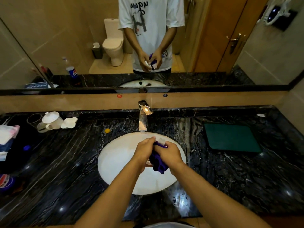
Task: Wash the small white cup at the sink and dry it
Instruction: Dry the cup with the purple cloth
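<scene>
Mostly hidden, small white cup [161,141], purple cloth [158,162], both hands

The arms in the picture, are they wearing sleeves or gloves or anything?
No gloves, no watch, no rings visible. The left hand and right hand are bare, and both forearms are bare too. The mirror shows short white T-shirt sleeves ending above the elbows.
</scene>
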